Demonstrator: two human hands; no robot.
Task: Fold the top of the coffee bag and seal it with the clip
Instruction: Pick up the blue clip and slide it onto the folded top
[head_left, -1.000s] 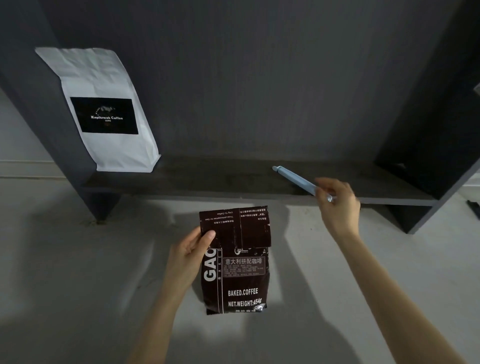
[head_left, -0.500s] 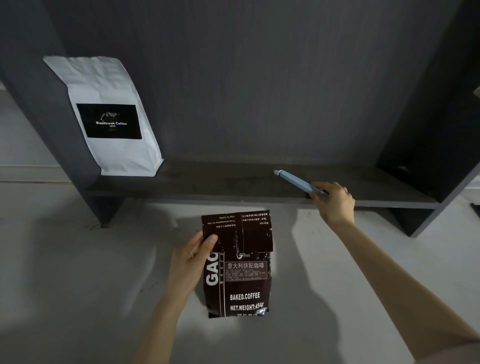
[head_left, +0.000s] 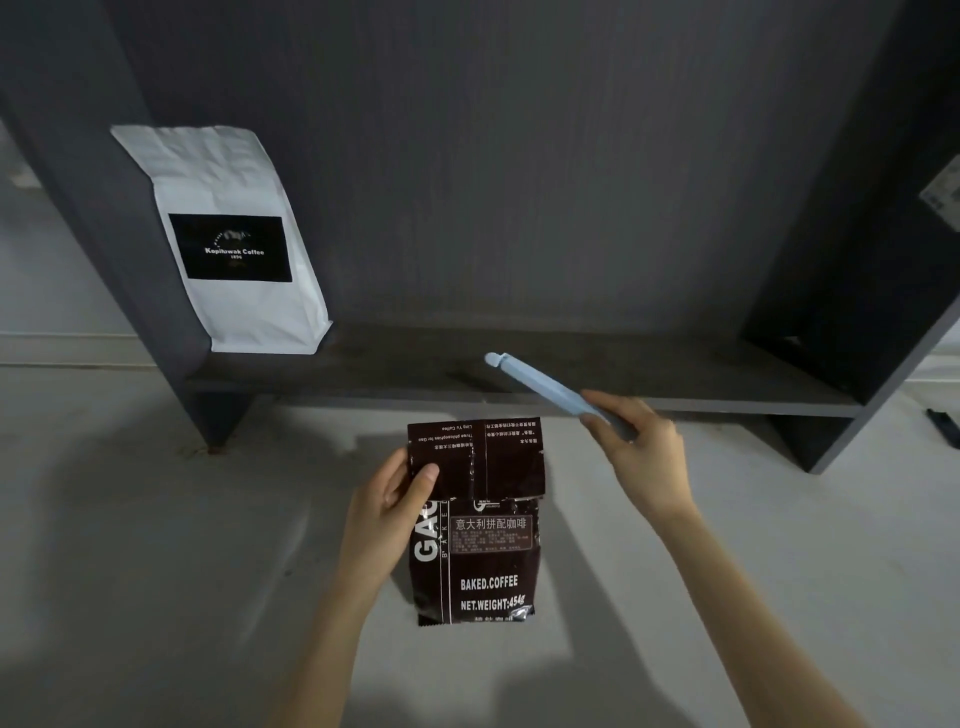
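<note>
A dark brown coffee bag (head_left: 480, 566) lies on the pale floor, its top part folded down over the front with upside-down print showing. My left hand (head_left: 387, 512) grips the bag's left edge, thumb pressing on the folded flap. My right hand (head_left: 641, 460) holds one end of a long light-blue clip (head_left: 535, 384). The clip is closed and slants up to the left, above and to the right of the bag, in front of the shelf edge.
A dark grey shelf unit stands ahead with a low board (head_left: 519, 376). A white coffee bag (head_left: 228, 239) with a black label leans at its left end. A small dark object (head_left: 943, 427) lies on the floor at far right.
My right hand closed on the clip's end and has drawn it off the shelf toward the bag. My left hand has kept its hold on the folded bag.
</note>
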